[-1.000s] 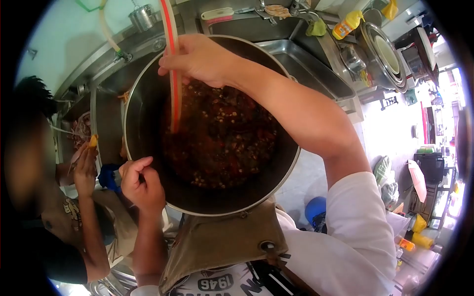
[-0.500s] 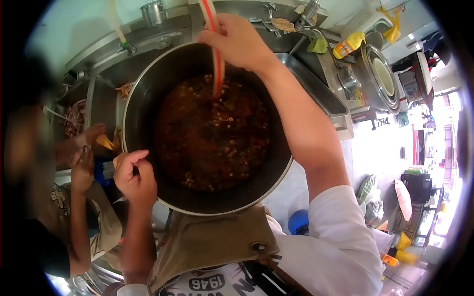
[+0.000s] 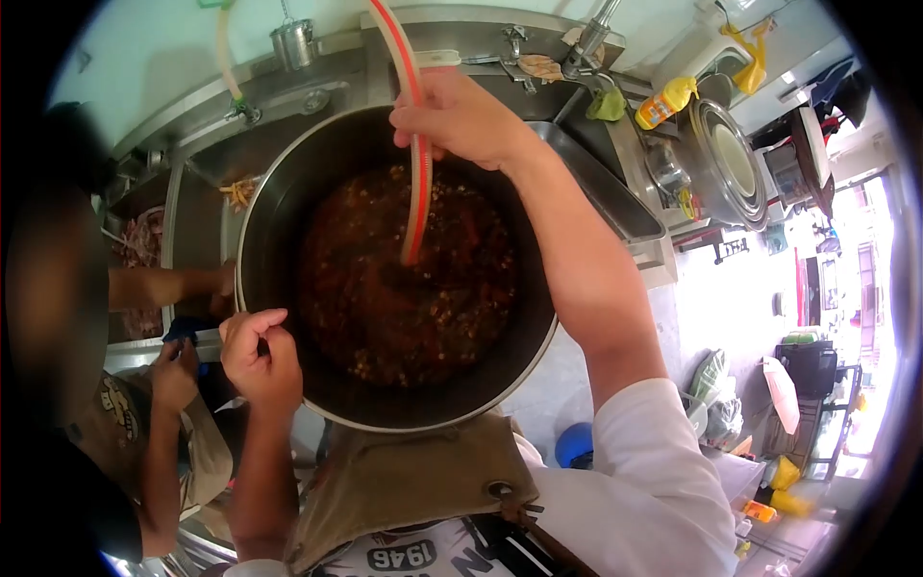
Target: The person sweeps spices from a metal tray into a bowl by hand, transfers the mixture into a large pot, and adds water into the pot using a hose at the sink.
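A large dark pot [image 3: 274,192] stands in front of me, with dark reddish-brown liquid [image 3: 404,308] in it, dotted with seeds and bits. My right hand [image 3: 466,120] is closed around a clear hose [image 3: 421,192] with a red stripe, over the pot's far side. The hose's lower end is at the liquid; whether it dips under, I cannot tell. Against the pot's left rim is my left hand [image 3: 261,361], fingers curled. What it grips, if anything, is hidden.
A co-worker's hand [image 3: 176,377] and other forearm [image 3: 159,287] are close on the left, beside a sink with meat [image 3: 144,236]. Right of the pot are a metal tray [image 3: 615,197], a yellow bottle [image 3: 666,103] and stacked basins [image 3: 731,159]. A blue round object [image 3: 574,444] is below.
My right hand has brought the hose's lower end nearer to me, toward the pot's middle. My left hand stays at the rim. The co-worker's hands have moved apart, and the yellowish item there is out of sight.
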Available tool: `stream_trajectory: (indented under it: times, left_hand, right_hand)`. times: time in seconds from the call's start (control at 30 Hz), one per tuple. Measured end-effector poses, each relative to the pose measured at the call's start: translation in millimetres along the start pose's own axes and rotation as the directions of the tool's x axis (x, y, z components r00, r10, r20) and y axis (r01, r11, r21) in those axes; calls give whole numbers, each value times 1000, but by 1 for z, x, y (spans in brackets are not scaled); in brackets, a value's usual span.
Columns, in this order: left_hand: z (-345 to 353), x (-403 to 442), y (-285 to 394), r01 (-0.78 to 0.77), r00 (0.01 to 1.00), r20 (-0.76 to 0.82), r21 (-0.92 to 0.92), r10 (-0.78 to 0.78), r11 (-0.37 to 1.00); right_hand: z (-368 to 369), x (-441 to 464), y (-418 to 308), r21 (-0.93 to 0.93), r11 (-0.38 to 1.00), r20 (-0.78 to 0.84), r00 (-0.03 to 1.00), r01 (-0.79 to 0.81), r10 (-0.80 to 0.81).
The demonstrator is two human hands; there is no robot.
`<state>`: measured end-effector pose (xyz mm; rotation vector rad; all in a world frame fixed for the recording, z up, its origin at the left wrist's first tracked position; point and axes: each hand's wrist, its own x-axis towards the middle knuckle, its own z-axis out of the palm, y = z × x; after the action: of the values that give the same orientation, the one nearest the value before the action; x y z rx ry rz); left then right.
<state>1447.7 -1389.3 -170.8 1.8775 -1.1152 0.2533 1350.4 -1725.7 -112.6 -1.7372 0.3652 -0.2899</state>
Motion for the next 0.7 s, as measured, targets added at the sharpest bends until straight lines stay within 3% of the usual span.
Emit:
stream_trajectory:
  times: [0.13, 0.33, 0.43, 0.53, 0.7]
  left_hand:
    - [1, -3, -1, 17, 1000, -2, 22, -17, 1000]
    - [2, -3, 0, 1, 1000, -12, 19, 0, 1000]
    - [2, -5, -2, 21, 999, -27, 10, -20, 1000]
    - [2, -5, -1, -3, 999, -33, 6, 3, 1000]
    - [-1, -4, 0, 50, 999, 0, -38, -50, 998]
  right_hand:
    - [7, 5, 7, -29, 991, -84, 988, 129, -131]
    - [15, 4, 3, -69, 980, -198, 960, 186, -196]
    - [7, 5, 9, -270, 926, -226, 917, 265, -328]
    - [-1, -1, 4, -409, 899, -202, 944, 160, -260]
    - [-1, -10, -9, -353, 934, -123, 986, 59, -108]
